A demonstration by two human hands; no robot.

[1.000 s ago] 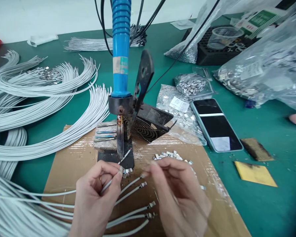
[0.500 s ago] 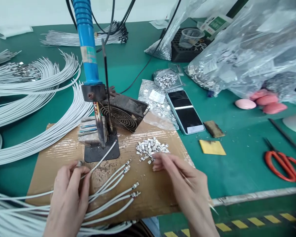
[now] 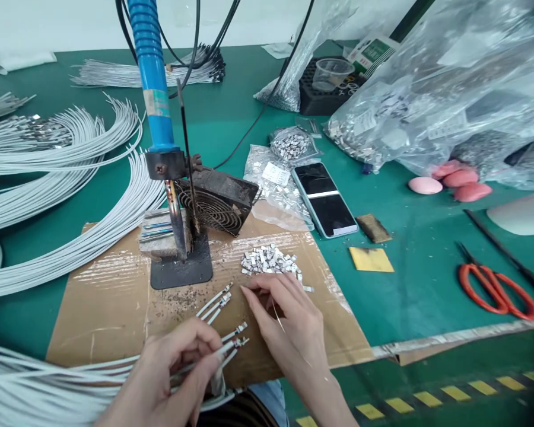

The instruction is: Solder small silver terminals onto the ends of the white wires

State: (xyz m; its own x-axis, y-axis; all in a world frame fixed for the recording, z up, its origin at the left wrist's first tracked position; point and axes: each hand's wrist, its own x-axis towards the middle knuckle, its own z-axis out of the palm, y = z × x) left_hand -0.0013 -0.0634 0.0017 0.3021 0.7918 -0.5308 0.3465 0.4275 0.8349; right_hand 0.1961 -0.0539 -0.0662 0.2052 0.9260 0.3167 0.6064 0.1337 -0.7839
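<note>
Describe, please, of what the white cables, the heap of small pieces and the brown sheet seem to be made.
White cables: likely plastic or rubber outside, smooth, satin; they bend in even curves.
Small pieces: perhaps shiny metal, with silvery faces, too small to be sure.
Brown sheet: apparently cardboard, matte, with pale scuffs.

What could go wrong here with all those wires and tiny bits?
The right hand is close to the pile of tiny silvery pieces, so a bump might scatter them. The soldering iron's bare tip could burn someone if it's hot. And the overlapping white cables might tangle.
</note>
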